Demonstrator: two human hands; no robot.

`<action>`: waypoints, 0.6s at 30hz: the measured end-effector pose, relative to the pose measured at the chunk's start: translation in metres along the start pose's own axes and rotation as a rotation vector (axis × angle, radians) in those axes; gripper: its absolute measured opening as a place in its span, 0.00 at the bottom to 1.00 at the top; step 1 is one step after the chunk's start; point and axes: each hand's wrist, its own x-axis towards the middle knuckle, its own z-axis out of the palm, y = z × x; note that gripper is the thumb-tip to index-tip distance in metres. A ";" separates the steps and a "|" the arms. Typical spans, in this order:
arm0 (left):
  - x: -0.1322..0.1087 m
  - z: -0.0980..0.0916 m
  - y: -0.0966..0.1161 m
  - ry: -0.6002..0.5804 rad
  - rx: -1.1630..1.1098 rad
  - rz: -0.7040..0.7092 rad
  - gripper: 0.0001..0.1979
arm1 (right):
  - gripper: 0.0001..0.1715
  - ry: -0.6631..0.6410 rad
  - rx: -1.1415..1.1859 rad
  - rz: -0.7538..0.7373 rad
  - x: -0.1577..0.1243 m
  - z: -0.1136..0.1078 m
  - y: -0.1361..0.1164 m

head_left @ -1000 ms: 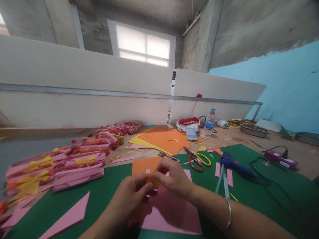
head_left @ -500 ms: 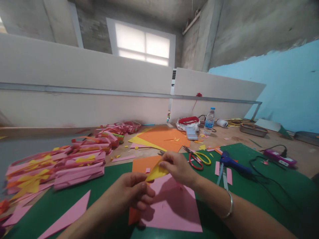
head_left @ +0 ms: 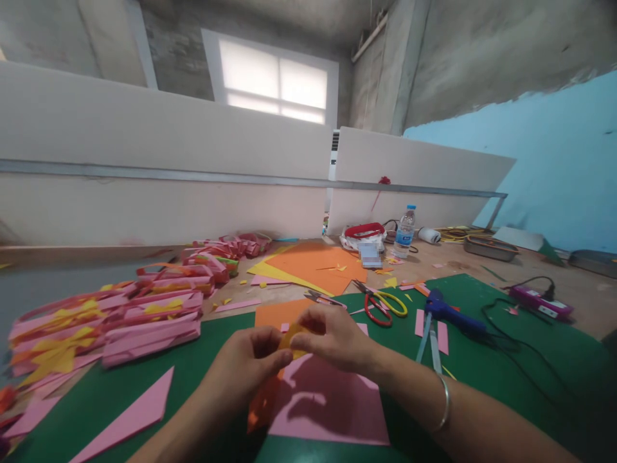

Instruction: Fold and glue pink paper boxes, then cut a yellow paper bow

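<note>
A small piece of yellow paper is pinched between both hands, partly hidden by the fingers. My left hand grips its left end, with thumb and forefinger closed. On the other side, my right hand is closed on the same piece, wrist bracelet showing. Both hands hover over a pink sheet, where their shadow falls. Under that sheet lies an orange sheet, showing along its left and top edges. Just beyond the right hand rest small pliers or snips and red-and-yellow-handled scissors.
A green mat covers the near table. On the right are a blue glue gun, its cord and a purple power strip. Pink folded paper pieces with yellow bows pile up left. A water bottle stands behind.
The yellow paper has gone from a visible pointed shape to mostly covered by my fingers. My hands have drawn closer together, the right one shifting slightly left.
</note>
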 end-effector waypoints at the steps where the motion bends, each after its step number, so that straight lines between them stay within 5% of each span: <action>1: 0.000 0.000 -0.001 0.002 0.018 0.005 0.11 | 0.16 -0.025 0.031 0.027 -0.001 0.001 0.001; 3: -0.001 -0.001 -0.001 -0.009 0.030 0.018 0.11 | 0.24 -0.078 0.121 0.083 0.000 0.002 0.005; 8: 0.001 -0.005 -0.001 -0.002 -0.016 0.004 0.11 | 0.14 -0.199 0.275 0.207 0.007 -0.009 0.012; 18: 0.006 -0.003 -0.008 0.008 -0.102 -0.091 0.12 | 0.10 -0.236 0.149 0.206 0.017 -0.046 0.016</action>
